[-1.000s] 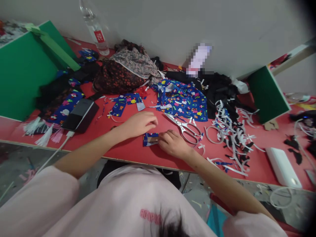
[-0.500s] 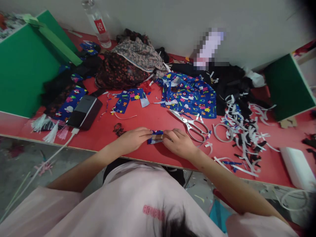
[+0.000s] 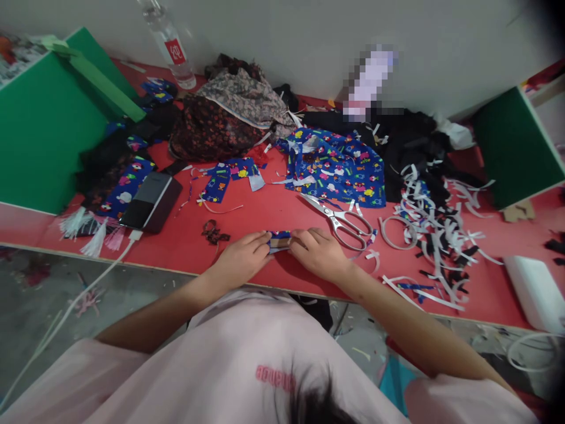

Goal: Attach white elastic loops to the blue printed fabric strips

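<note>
"Two hands on one small thing: what have you got there?"

"A blue cloth piece (image 3: 279, 235), printed on its far side and pale toward me, with a brown strip (image 3: 279, 242) across its middle. It lies at the near edge of the table (image 3: 267, 209), about midway along."

"And your grip?"

"Closed on it at both ends. My left hand (image 3: 246, 252) has its fingertips together on the left end, my right hand (image 3: 318, 252) has its fingers curled over the right. What the thumbs do underneath, I can't tell."

"How would you do this well?"

"I'd press evenly from both ends, so the cloth lies square along the strip and neither end creeps. A light, level pull should take out wrinkles; too hard, and I think it would skew. I'd leave the middle uncovered, to see whether the edges run true."

"Anything in your way?"

"Not close in. A brown tangle (image 3: 214, 232) lies just beyond my left hand. Past my right hand are the scissors (image 3: 336, 217), blades pointing toward the far left corner; I'd mind my knuckles there. Farther off is a large printed cloth (image 3: 339, 171), and at the far edge, by the wall, a clear bottle (image 3: 179, 66)."
</note>
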`<move>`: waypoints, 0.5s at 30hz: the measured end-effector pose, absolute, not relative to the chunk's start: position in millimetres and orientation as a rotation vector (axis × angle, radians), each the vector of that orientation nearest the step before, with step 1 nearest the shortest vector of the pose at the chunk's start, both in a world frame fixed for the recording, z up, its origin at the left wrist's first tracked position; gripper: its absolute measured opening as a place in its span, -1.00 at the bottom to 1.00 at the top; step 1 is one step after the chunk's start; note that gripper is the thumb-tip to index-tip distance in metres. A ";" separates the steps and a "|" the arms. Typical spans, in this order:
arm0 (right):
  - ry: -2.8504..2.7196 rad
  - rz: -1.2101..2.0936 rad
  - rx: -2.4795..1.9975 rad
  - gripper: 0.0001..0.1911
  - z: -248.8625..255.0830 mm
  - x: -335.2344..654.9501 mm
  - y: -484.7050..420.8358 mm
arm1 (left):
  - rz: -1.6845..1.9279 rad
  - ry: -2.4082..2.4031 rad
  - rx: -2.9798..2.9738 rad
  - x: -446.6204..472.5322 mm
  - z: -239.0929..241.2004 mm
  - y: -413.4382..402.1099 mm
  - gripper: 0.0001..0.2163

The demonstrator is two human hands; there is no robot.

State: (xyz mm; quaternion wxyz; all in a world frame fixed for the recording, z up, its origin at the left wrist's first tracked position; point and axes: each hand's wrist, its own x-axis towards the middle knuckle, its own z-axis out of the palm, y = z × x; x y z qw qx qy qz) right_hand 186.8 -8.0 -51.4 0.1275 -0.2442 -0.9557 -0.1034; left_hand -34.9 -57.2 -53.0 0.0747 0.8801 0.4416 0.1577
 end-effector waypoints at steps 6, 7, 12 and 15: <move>-2.759 -0.288 -0.707 -0.81 -50.1 187.5 -9.6 | 0.405 1.248 2.831 -33.9 -52.0 -57.6 -0.79; -2.752 -0.285 -0.708 -0.80 -50.0 187.6 -9.8 | 0.392 1.263 2.849 -34.0 -51.3 -57.3 -0.79; -2.707 -0.202 -0.790 -0.79 -52.5 187.2 -9.4 | 0.432 1.376 2.774 -34.2 -48.3 -54.0 -0.83; -2.679 -0.166 -0.851 -0.78 -54.3 185.3 -8.5 | 0.517 1.460 2.669 -33.3 -47.5 -52.0 -0.85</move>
